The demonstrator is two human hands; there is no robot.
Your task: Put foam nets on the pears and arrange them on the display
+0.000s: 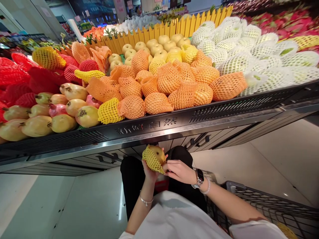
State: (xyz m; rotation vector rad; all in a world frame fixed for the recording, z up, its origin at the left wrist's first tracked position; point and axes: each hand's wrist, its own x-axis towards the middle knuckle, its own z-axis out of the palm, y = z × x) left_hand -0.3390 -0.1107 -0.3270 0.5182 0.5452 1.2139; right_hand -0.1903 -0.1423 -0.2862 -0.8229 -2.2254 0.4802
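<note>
My left hand (150, 173) is wrapped round a yellow-brown pear (159, 153) from below, above my knees and in front of the shelf. A yellow foam net (150, 160) covers the pear's left and lower sides, while its upper right side is bare with a dark dimple showing. At the lower right edge of the net, the fingers of my right hand (178, 170) are closed in a pinch, apparently on the foam; the fingertips are partly hidden. A watch (199, 178) sits on my right wrist.
Beyond a black rim (147, 125) lie orange-netted fruit (169, 78), bare round pears (157, 49), pomegranates (63, 123) and white-netted fruit (235, 61). A yellow picket fence (149, 33) runs behind. Cabinet handles (205, 139) stick out below. A wire shopping cart (261, 199) stands at my right.
</note>
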